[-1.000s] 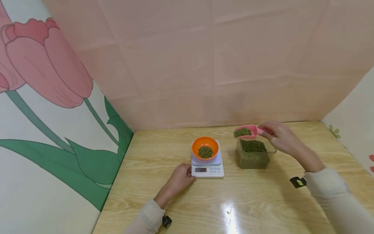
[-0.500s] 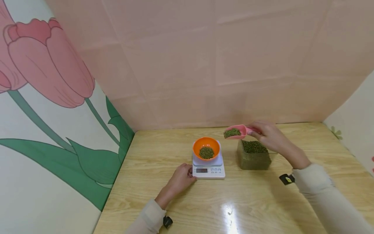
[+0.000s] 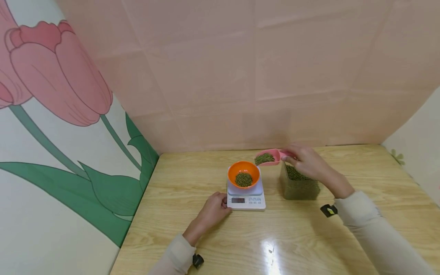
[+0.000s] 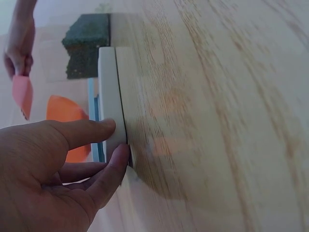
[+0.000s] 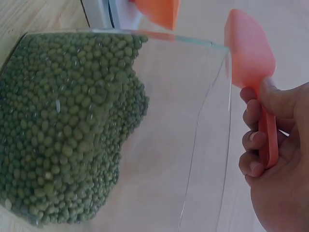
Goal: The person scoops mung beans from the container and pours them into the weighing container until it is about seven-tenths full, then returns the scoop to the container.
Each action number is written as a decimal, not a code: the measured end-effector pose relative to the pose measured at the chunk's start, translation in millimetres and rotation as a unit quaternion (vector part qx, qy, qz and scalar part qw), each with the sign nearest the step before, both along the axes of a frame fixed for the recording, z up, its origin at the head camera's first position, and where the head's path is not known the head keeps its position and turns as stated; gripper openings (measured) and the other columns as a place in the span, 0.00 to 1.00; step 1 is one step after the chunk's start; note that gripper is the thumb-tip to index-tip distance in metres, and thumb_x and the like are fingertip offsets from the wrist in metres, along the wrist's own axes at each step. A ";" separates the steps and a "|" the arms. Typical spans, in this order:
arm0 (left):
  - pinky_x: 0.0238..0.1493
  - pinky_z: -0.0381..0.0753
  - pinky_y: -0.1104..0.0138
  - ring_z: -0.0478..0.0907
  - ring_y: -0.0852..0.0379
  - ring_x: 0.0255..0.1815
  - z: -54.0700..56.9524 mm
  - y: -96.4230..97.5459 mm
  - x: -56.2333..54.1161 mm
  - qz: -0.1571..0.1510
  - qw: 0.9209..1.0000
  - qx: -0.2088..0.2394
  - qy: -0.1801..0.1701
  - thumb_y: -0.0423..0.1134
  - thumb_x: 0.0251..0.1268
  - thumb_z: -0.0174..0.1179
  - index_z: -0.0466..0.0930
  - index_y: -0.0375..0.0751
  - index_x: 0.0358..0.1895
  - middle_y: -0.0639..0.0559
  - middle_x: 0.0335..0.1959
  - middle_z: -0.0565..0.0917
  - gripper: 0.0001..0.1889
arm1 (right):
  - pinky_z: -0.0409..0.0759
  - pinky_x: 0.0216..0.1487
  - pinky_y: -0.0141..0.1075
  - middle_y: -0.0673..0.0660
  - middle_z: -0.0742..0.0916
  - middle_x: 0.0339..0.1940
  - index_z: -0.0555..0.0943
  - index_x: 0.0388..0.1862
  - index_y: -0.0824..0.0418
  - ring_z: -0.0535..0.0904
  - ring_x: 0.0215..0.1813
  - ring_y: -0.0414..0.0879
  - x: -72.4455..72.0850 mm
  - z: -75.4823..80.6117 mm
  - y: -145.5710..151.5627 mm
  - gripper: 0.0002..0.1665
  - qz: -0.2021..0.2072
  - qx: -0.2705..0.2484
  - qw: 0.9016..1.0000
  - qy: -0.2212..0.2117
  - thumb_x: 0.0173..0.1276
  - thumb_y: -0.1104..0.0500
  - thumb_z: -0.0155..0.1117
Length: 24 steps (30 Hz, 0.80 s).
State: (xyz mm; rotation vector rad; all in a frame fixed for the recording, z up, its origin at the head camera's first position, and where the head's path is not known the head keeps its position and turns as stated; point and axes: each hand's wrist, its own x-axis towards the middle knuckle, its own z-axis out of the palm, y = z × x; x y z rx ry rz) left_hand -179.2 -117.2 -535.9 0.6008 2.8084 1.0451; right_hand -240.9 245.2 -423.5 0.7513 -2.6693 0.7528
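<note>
An orange bowl (image 3: 243, 165) with a small heap of mung beans (image 3: 243, 179) sits on the platform of a white kitchen scale (image 3: 254, 205). My left hand (image 3: 212, 209) holds the scale's front left corner, and in the left wrist view the thumb and fingertips lie along its edge. Up and right of the bowl, a pink scoop (image 3: 276, 156) loaded with beans is held level in the air. My right hand (image 3: 306, 161) grips its handle, with the fingers wrapped round it in the right wrist view. The scoop's tip is close to the bowl's right rim.
A clear rectangular container (image 3: 300, 193) stands right of the scale, under my right forearm. Mung beans (image 5: 67, 125) are piled toward one side of it in the right wrist view. Behind the wooden table (image 3: 192, 172) rises a wall with a pinkish covering (image 3: 213, 76).
My right hand has carried the loaded scoop leftward from above the container to beside the bowl. My left hand stays at the scale's corner.
</note>
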 end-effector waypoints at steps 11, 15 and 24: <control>0.34 0.74 0.74 0.70 0.64 0.33 0.6 0.8 0.0 0.002 1.000 0.004 -0.005 0.31 0.62 0.75 0.85 0.34 0.42 0.47 0.34 0.80 0.09 | 0.82 0.49 0.53 0.60 0.89 0.47 0.86 0.56 0.65 0.82 0.46 0.53 -1.1 -0.1 -10.2 0.12 0.004 0.025 1.000 -0.013 0.78 0.61 0.66; 0.34 0.74 0.74 0.70 0.64 0.34 1.0 0.9 0.4 0.002 1.000 0.004 -0.007 0.31 0.62 0.75 0.84 0.34 0.42 0.46 0.34 0.80 0.10 | 0.83 0.52 0.55 0.61 0.89 0.49 0.86 0.56 0.65 0.83 0.48 0.55 -0.9 -0.3 -11.7 0.13 0.007 0.035 0.999 -0.020 0.78 0.60 0.66; 0.33 0.75 0.74 0.70 0.64 0.34 1.9 0.2 1.5 0.002 1.000 0.005 -0.012 0.31 0.63 0.74 0.84 0.33 0.44 0.46 0.35 0.80 0.10 | 0.84 0.52 0.55 0.60 0.90 0.49 0.87 0.55 0.65 0.84 0.49 0.54 -2.2 -0.6 -15.7 0.13 0.017 0.048 0.999 -0.018 0.78 0.60 0.66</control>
